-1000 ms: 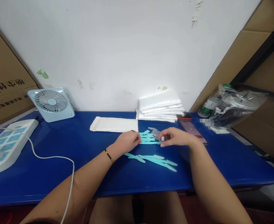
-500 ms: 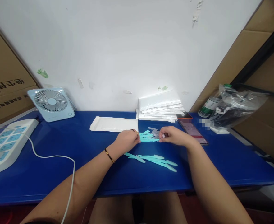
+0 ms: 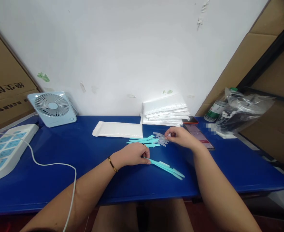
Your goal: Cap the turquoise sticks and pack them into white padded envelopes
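My left hand (image 3: 133,154) rests on the blue table (image 3: 60,167) with its fingers curled on the near end of a bunch of light blue plastic sticks (image 3: 167,168). A second bunch of the same blue sticks (image 3: 144,140) lies just behind it. My right hand (image 3: 179,136) is farther back, its fingers pinched at a small pile of clear plastic caps (image 3: 161,138). What the pinch holds is too small to name.
A flat white padded envelope (image 3: 118,130) lies behind the sticks, a stack of them (image 3: 165,110) against the wall. Two phones (image 3: 200,132) lie right of my right hand. A small fan (image 3: 52,108), a power strip with cable (image 3: 4,148), a bottle (image 3: 214,111) and a plastic bag (image 3: 245,109) stand at the sides.
My left hand has let go of the far bunch and come nearer to the front bunch of sticks. My right hand has moved slightly back toward the clear caps.
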`<action>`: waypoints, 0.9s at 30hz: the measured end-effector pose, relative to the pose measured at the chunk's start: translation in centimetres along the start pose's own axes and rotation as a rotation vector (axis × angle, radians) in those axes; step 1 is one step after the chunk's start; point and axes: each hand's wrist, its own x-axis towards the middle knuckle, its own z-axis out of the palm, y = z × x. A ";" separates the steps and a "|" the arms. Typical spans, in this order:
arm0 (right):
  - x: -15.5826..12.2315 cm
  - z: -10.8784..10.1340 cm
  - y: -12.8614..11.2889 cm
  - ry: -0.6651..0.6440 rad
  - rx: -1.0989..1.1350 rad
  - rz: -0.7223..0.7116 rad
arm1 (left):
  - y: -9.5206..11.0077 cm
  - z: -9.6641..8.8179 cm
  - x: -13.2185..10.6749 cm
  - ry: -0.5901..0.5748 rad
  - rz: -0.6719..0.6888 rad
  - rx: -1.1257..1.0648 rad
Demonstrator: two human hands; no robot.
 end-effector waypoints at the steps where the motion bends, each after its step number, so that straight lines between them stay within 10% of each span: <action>1: 0.0 0.0 -0.2 -0.016 0.027 -0.011 | -0.1 0.0 0.1 0.005 -0.016 -0.018; 15: -0.6 -0.7 -1.2 -0.349 0.334 0.029 | -3.8 -1.5 -0.1 0.323 -0.249 -0.315; 27: -0.1 -0.6 0.2 0.075 0.327 0.104 | -6.4 -2.8 -0.7 0.398 -0.361 -0.409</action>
